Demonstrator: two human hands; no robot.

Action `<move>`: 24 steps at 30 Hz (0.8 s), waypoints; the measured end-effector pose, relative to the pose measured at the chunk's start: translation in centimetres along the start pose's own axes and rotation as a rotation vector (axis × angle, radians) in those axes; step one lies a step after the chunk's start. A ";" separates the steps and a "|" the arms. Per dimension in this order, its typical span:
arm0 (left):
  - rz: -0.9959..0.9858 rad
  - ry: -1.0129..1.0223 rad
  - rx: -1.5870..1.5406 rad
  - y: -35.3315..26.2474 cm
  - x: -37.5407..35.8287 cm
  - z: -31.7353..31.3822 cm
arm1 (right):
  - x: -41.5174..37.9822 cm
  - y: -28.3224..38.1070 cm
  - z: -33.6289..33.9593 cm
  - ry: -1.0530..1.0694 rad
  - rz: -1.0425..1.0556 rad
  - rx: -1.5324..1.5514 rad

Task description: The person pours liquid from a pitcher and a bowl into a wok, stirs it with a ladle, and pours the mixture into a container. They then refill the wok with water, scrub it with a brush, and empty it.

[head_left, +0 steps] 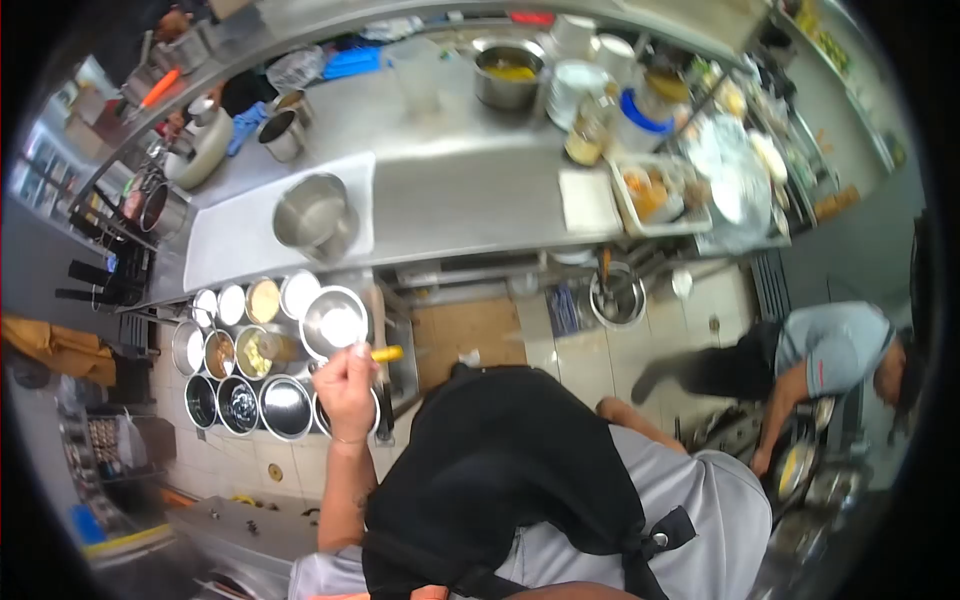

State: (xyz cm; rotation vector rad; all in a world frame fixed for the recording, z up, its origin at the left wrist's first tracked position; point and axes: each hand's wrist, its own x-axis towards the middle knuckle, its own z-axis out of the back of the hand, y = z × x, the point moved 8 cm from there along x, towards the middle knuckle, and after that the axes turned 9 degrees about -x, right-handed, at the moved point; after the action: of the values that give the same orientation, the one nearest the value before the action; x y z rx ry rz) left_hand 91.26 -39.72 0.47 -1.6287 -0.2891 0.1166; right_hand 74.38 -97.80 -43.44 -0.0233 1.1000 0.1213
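Note:
My left hand (346, 386) is closed in a fist at the near edge of a shiny round metal bowl (334, 318). A short yellow handle (386, 353) sticks out to the right of the fist; its working end is hidden. Left of the hand, several round metal containers stand in rows, one with pale yellow chunks (257, 352), another with brown food (219, 353). Of my right arm, the forearm (645, 428) shows beside the black apron (500, 450). The fingers of my right hand are hidden.
A steel counter (450, 190) runs ahead, bearing an empty metal pot (315, 215) on a white cloth (235, 240). A food tray (662, 195) sits at its right. A bucket (617, 297) stands on the floor. At right, a co-worker (830, 350) bends over pans.

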 end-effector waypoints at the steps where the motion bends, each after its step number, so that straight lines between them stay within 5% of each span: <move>1: 0.059 -0.014 -0.028 0.9 0.4 0.2 | -3.5 1.7 5.6 -0.130 -0.066 0.104; 2: 0.033 -0.039 -0.006 2.0 1.0 0.5 | -1.8 2.2 8.7 -0.143 -0.063 0.074; 4: 0.030 -0.070 0.057 2.2 1.9 -0.1 | 0.5 2.4 18.1 -0.642 0.012 0.421; 5: 0.022 -0.079 0.102 2.0 2.3 -0.5 | -0.3 5.0 25.0 -0.909 0.282 0.382; 7: 0.004 -0.110 0.150 2.4 2.8 -0.4 | -2.3 11.1 38.3 -1.001 0.492 0.366; 9: -0.008 -0.137 0.205 2.4 3.1 -0.3 | -2.8 16.4 50.5 -1.010 0.484 0.281; 10: -0.026 -0.170 0.228 2.0 3.2 -0.2 | -2.1 18.2 55.5 -1.173 0.655 0.263; 11: -0.045 -0.205 0.252 1.5 3.2 -0.1 | -0.8 20.3 60.7 -1.121 0.565 0.213; 14: -0.033 -0.353 0.247 0.8 2.9 0.7 | -3.1 27.5 75.9 -1.451 0.766 0.224; 15: -0.017 -0.436 0.280 0.0 2.3 1.0 | -1.6 28.9 81.3 -1.545 0.699 0.151; 16: -0.004 -0.517 0.409 -0.7 1.4 1.2 | 5.4 29.7 87.5 -1.351 0.420 -0.147; 17: 0.005 -0.587 0.496 -0.4 0.2 1.6 | 19.8 30.3 93.7 -1.460 0.341 -0.713; 18: 0.032 -0.675 0.421 -0.4 -1.1 1.4 | 10.3 30.6 96.3 -1.430 0.434 -0.022; 19: 0.034 -0.724 0.430 -1.2 -2.2 0.7 | 20.2 29.5 103.1 -1.617 0.483 -0.063; 20: 0.085 -0.791 0.448 -0.8 -3.8 0.4 | 24.1 29.9 107.1 -1.521 0.341 -0.218; 21: 0.096 -0.866 0.391 -1.5 -4.7 -0.6 | 23.0 31.3 107.3 -1.865 0.831 -0.328; 22: 0.082 -0.964 0.365 -1.3 -6.4 -1.4 | 25.7 31.5 108.0 -2.037 0.811 -0.628; 23: 0.117 -1.018 0.429 -1.6 -8.1 -2.2 | 29.0 30.8 109.1 -2.081 0.404 -0.928; 24: 0.172 -1.093 0.410 -0.4 -9.8 -2.9 | 25.1 31.4 108.6 -1.711 0.307 -0.842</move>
State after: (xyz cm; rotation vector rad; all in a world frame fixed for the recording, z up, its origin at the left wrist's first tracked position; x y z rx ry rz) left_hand 82.54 -44.99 0.12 -1.0416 -0.8842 1.1348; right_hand 178.58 -55.83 -15.18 -0.4230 -0.7190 0.7137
